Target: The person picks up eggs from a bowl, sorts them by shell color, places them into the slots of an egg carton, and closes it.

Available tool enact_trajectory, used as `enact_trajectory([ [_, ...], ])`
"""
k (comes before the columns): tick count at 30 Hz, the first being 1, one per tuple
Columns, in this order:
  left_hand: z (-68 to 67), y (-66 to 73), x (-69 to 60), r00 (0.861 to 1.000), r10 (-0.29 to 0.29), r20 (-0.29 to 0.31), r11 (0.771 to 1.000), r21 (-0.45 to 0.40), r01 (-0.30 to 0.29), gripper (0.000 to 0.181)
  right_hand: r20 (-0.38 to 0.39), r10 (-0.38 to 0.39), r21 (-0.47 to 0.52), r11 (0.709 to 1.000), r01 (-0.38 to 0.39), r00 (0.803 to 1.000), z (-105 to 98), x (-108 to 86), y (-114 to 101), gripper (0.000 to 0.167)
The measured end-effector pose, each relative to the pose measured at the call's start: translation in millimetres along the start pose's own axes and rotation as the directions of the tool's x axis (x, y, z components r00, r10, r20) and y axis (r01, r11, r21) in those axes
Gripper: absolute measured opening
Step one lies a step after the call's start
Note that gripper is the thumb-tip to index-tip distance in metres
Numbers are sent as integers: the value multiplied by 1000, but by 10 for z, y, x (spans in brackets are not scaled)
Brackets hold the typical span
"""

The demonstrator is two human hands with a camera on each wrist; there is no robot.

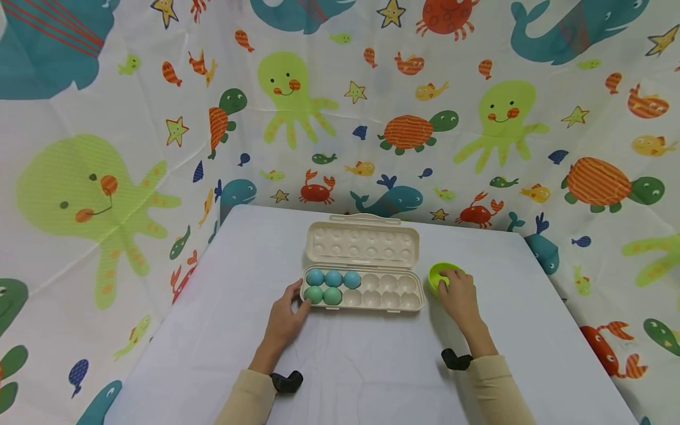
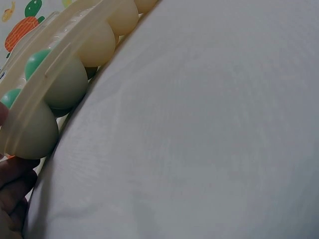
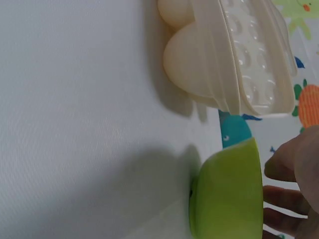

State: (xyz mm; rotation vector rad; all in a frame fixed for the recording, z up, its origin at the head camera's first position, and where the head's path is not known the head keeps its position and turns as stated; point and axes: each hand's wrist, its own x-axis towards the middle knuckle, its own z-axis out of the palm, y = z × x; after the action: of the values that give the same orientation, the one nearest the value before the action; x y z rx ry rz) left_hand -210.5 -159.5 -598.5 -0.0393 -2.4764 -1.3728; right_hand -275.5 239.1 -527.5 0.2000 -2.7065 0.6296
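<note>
A cream plastic egg carton (image 1: 390, 307) lies with its lid (image 1: 366, 243) raised at the back. Three blue eggs (image 1: 333, 278) fill the left of its back row; two green eggs (image 1: 332, 296) sit in the front row's left cups. My left hand (image 1: 285, 321) holds the carton's left end, thumb at the rim and fingers lower down, as the left wrist view shows (image 2: 15, 186). My right hand (image 1: 458, 295) reaches over the lime-green bowl (image 3: 227, 194) right of the carton. Its fingertips dip past the bowl's rim; whether they hold anything is hidden.
A white cloth covers the table (image 1: 345, 372). Behind and beside it hangs a curtain (image 1: 340, 88) printed with sea animals. The carton's remaining cups (image 1: 390, 283) to the right hold no eggs. Black wrist cameras (image 1: 287, 382) sit on both wrists.
</note>
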Motion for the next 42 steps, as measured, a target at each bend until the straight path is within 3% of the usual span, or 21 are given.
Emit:
enact_trajectory([
  [10, -23, 2, 10, 1000, 8, -7, 1000, -8, -8, 55, 155, 86, -58, 995, -78, 984, -127, 16, 34, 33],
  [18, -29, -2, 22, 1000, 17, -15, 1000, -6, -17, 55, 220, 74, -76, 995, -58, 973, -184, 87, 7, 30],
  [30, -14, -12, 9, 1000, 5, -8, 1000, -7, -5, 56, 366, 120, -94, 991, -91, 923, -224, 205, 3, 33],
  [42, -3, -14, -2, 1000, 8, -3, 1000, -13, -8, 56, 397, 118, -68, 993, -99, 910, -143, 255, 79, 36],
])
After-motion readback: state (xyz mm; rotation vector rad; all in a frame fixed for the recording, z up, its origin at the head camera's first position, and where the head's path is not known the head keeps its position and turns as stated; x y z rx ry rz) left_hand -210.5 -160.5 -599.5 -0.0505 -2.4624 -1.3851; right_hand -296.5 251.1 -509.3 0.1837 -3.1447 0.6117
